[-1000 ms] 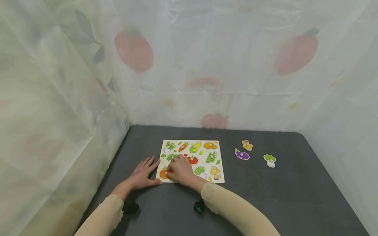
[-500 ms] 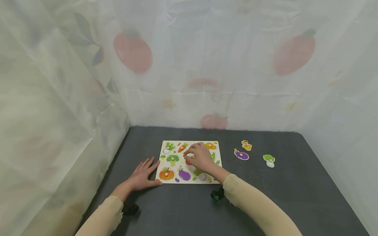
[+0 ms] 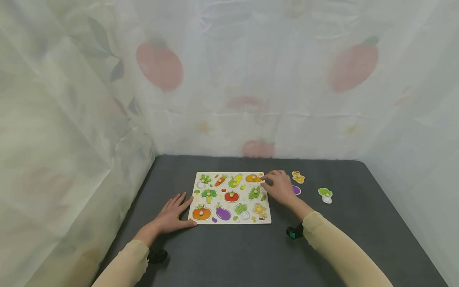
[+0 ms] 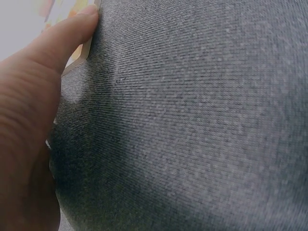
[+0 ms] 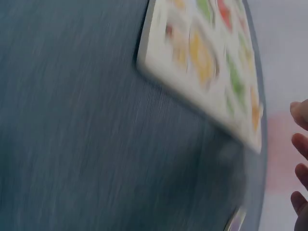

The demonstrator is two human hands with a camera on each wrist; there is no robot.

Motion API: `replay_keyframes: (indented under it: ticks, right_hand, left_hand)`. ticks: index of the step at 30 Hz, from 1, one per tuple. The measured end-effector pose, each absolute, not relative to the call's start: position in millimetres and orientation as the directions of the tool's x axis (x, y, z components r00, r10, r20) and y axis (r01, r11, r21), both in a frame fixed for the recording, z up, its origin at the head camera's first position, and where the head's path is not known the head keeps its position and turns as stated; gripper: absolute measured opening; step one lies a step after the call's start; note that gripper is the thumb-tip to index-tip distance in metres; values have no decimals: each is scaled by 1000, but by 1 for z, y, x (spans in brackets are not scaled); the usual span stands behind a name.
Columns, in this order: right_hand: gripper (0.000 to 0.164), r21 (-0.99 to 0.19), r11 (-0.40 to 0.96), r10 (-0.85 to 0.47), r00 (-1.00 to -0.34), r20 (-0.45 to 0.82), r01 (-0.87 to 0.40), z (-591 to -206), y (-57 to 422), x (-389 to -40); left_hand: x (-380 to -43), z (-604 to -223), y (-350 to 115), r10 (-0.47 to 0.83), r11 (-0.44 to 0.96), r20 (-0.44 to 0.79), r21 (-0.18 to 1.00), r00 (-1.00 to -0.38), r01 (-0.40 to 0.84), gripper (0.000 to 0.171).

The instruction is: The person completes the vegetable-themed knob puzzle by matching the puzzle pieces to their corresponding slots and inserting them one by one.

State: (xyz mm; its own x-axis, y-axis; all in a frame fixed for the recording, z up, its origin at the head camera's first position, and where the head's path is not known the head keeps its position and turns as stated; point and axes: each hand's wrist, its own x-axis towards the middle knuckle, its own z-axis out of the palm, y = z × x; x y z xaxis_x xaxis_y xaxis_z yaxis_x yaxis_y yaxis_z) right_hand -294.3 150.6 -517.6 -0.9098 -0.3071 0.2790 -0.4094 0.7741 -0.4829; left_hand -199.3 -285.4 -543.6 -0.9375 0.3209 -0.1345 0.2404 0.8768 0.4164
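A cream puzzle board (image 3: 228, 220) with vegetable pictures lies on the dark table. Knobs show on several of its pieces, such as the pumpkin piece (image 3: 201, 213) and the tomato piece (image 3: 231, 197). No knob is visible on the board's eggplant, cabbage and mushroom pictures. My left hand (image 3: 171, 215) rests at the board's left edge, fingers spread, its thumb (image 4: 72, 31) touching the near corner. Over the board's right edge hovers my right hand (image 3: 281, 187), holding nothing, its fingers loosely bent. It partly hides the loose eggplant piece (image 3: 296, 190).
Beyond the right hand lies a loose yellow mushroom-like piece (image 3: 298, 177). Farther right is a green-topped cabbage piece (image 3: 325, 195). Pale sheeting with fruit prints (image 3: 251, 79) hangs behind the table (image 3: 229, 259) and along both sides.
My right hand has left the pumpkin piece at the board's lower left and swept across to the right edge, uncovering the pictures. My left hand stays in place.
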Motion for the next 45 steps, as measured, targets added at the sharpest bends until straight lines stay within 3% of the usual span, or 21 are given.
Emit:
replay_keyframes:
  ticks: [8,14,25,45]
  right_hand:
    - [29,-446,845,-198,-947,255,-297,-534,212,-297]
    - [33,-410,867,-191,-949,249,-282,-540,238,-295]
    - [34,-359,895,-188,-954,235,-265,-549,257,-293]
    - [24,-384,891,-164,-961,222,-241,-548,259,-291]
  left_hand:
    - [-198,-546,-287,320,877,-139,417,-937,238,104]
    - [-198,-546,-288,314,881,-139,411,-939,234,105]
    - [-198,-544,-286,312,885,-143,404,-939,232,105]
    - [-199,-542,-285,324,882,-129,399,-937,250,105]
